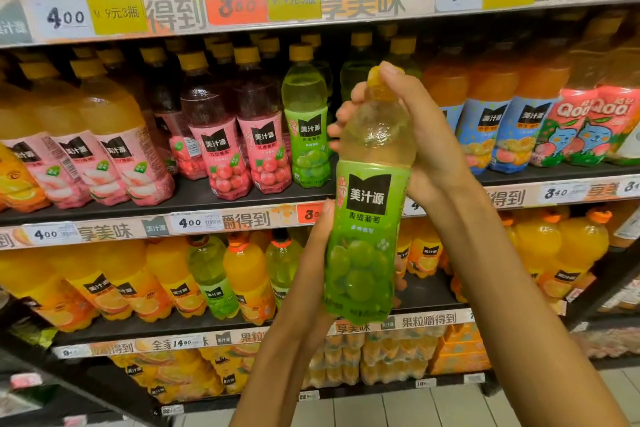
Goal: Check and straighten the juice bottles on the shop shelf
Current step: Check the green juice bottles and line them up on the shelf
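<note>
Bottle [367, 204] standing upright at frame centre; right hand [415, 135] gripping its neck, left hand [311, 274] clasping its base, shelf [207, 198] gap behind.

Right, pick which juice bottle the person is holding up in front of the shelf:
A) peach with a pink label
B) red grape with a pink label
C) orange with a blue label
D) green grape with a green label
D: the held bottle has pale liquid and a green label picturing green grapes, gripped by the right hand near the cap and the left hand lower down.

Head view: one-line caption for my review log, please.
Both hands hold a green grape juice bottle before the shelf: right hand grips its neck, left hand supports its base.
</note>
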